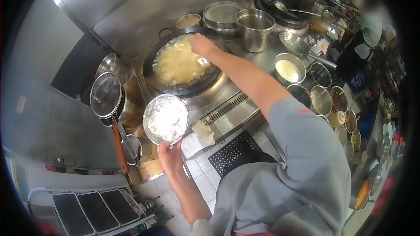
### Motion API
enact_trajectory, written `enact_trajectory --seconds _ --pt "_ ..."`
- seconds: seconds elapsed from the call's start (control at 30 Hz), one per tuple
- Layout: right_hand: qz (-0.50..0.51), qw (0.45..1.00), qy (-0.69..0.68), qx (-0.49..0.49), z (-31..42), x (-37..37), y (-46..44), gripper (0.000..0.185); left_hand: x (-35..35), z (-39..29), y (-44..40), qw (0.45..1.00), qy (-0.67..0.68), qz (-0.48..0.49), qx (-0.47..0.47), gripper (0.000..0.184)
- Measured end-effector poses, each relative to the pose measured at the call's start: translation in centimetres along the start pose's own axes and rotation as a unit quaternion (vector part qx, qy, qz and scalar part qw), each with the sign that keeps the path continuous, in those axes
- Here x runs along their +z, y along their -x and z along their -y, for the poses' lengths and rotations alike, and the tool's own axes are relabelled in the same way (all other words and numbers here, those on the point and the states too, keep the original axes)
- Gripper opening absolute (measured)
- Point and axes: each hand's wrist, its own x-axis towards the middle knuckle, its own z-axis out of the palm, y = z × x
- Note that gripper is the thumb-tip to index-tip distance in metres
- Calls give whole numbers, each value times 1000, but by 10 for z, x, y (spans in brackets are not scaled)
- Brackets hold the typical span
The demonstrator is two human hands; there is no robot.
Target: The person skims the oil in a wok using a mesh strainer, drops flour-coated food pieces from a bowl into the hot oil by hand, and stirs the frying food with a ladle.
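My left hand (169,152) grips the near rim of a metal bowl (145,124), in front of the stove. White, floury pieces (166,120) lie in that bowl, too bright to make out singly. My right arm reaches across a large dark wok (151,78) full of bubbling yellowish oil (175,63). Over the far right part of the oil is my right hand (201,44), its fingers bent together; what they hold, if anything, is hidden. A white lump (203,62) shows in the oil just below my wrist.
A strainer (106,95) with a wooden handle rests on a pot at left. Behind the wok stand a tall steel pot (255,30) and a lidded pot (223,14). At right are a skimmer (294,43), several seasoning containers (321,100) and another person (371,26).
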Motion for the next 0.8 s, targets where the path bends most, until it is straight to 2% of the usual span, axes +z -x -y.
enact_trajectory --seconds 0.07,0.1,0.13,0.17,0.23,0.27,0.33,0.43,0.47,0.57,0.6,0.7,0.8 --pt "43 990 -130 -21 34 -49 5 19 8 -2 3 1000 7 22 -8 53" --pt "81 971 -222 -42 60 -72 13 18 5 -1 -3 998 11 64 -15 52" --pt "125 939 -314 -65 87 -82 22 16 7 0 -9 998 -8 65 -23 53" --pt "137 936 -296 -133 108 -81 34 15 0 6 -19 996 -11 79 -28 51" --pt "143 917 -257 -269 132 -78 57 14 20 7 -11 999 -20 27 -26 46" --pt "167 927 -206 -266 141 -73 67 18 21 10 -14 997 2 73 -18 44" --pt "204 943 -90 -245 148 -68 81 27 25 13 -12 997 7 75 -30 39" --pt "197 952 -17 -233 147 -66 102 25 26 15 -9 996 2 80 -36 37" --pt "213 949 -45 -227 147 -61 111 28 26 17 -8 996 -1 83 -34 37" --pt "132 961 15 -243 156 -39 136 31 24 19 -11 997 6 77 -25 37" --pt "166 961 34 -218 159 -39 136 33 25 17 -11 997 8 74 -30 38" --pt "178 966 58 -181 163 -45 132 33 28 12 -10 997 13 68 -37 40" --pt "100 968 22 -229 155 -17 136 29 26 11 -16 996 8 77 -42 43"
